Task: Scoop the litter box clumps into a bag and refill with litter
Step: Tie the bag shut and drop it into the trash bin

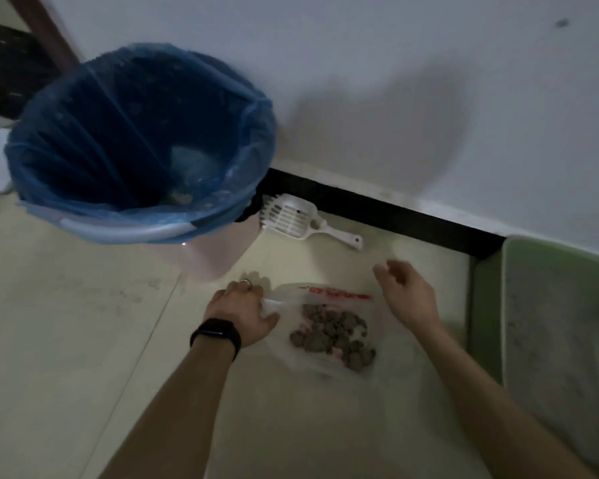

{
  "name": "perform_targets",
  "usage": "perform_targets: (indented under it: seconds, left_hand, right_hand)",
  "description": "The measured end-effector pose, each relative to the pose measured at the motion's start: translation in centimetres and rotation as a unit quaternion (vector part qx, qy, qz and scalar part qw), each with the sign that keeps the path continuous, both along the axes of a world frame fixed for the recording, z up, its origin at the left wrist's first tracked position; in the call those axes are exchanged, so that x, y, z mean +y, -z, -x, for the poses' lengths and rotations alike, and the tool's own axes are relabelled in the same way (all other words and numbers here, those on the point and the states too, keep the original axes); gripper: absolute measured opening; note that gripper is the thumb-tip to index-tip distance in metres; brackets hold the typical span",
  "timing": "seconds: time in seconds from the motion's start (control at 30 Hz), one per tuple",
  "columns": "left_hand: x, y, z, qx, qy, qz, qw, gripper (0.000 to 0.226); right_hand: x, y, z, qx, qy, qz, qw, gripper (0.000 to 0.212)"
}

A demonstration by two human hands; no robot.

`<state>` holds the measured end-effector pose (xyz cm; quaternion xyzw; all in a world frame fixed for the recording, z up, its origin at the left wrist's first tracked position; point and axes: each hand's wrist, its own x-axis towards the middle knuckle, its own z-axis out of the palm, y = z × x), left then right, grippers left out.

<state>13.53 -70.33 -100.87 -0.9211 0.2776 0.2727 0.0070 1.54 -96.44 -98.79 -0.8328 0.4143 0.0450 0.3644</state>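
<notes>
On floor (66, 323), one bag (293, 300) of clumps (332, 331), one scoop (291, 217); left grip (242, 307) pinching bag, right grip (408, 295) released.

A bag (329, 299) of clumps (332, 335) by the litter box (484, 305)
Clear, red-printed, it lies flat; white slotted scoop (291, 217) lies farther off; green box holds pale litter (561, 340).

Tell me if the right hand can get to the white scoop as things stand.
Probably yes: the right hand holds nothing, and the scoop lies beyond it, handle toward it, nothing between.
</notes>
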Motion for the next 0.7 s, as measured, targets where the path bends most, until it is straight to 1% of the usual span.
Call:
perform_targets:
  seconds: [0.03, 0.1, 0.13, 0.17, 0.23, 0.27, 0.33, 0.4, 0.47, 0.53, 0.6, 0.63, 0.7]
  left_hand:
    - [-0.1, -0.3, -0.1, 0.012, 0.001, -0.008, 1.000, 0.057]
    - [-0.3, -0.9, -0.3, 0.048, -0.009, -0.015, 0.999, 0.055]
    - [-0.3, -1.1, -0.4, 0.065, -0.015, -0.020, 0.998, 0.055]
    - [-0.4, -1.3, -0.6, 0.077, -0.022, -0.027, 0.996, 0.057]
    - [-0.8, -2.0, -0.4, 0.095, -0.050, -0.030, 0.994, 0.064]
    - [-0.9, -2.1, -0.3, 0.108, -0.070, -0.025, 0.991, 0.068]
    - [-1.1, -1.9, 0.5, 0.129, -0.092, -0.023, 0.987, 0.070]
    - [-1.4, -1.8, 1.6, 0.142, -0.101, -0.021, 0.984, 0.067]
    - [-2.1, -2.4, 2.0, 0.160, -0.099, -0.024, 0.982, 0.070]
    - [-3.0, -4.4, 2.3, 0.174, -0.089, -0.007, 0.981, 0.070]
    - [-3.7, -8.1, 2.4, 0.177, -0.095, 0.040, 0.979, 0.056]
    - [-3.8, -10.2, 2.5, 0.182, -0.107, 0.067, 0.975, 0.050]
    - [-3.8, -14.8, 2.4, 0.198, -0.127, 0.143, 0.961, 0.046]
  right_hand:
    - [0.3, 0.5, 2.7, 0.033, 0.004, 0.006, 0.999, 0.075]
    - [0.8, 2.0, 6.9, 0.116, -0.021, 0.029, 0.993, 0.098]
    - [1.0, 2.8, 8.3, 0.152, -0.033, 0.036, 0.987, 0.102]
    - [1.3, 3.1, 9.3, 0.176, -0.035, 0.032, 0.983, 0.102]
    - [1.7, 3.2, 10.7, 0.174, -0.015, 0.004, 0.985, 0.091]
    - [1.8, 3.0, 10.9, 0.169, -0.014, -0.006, 0.985, 0.082]
    - [1.6, 2.2, 11.1, 0.170, -0.041, 0.012, 0.984, 0.060]
    - [1.4, 0.6, 11.0, 0.166, -0.065, 0.042, 0.983, 0.045]
    - [0.8, -1.3, 10.1, 0.114, -0.057, 0.057, 0.990, 0.034]
    - [0.6, -4.2, 9.1, 0.029, -0.039, 0.046, 0.998, 0.022]
    - [1.0, -8.1, 8.0, -0.089, -0.012, 0.010, 0.996, 0.018]
    - [1.6, -10.3, 7.8, -0.144, -0.004, -0.020, 0.989, 0.015]
    - [3.0, -14.0, 7.6, -0.232, -0.014, -0.073, 0.970, 0.012]
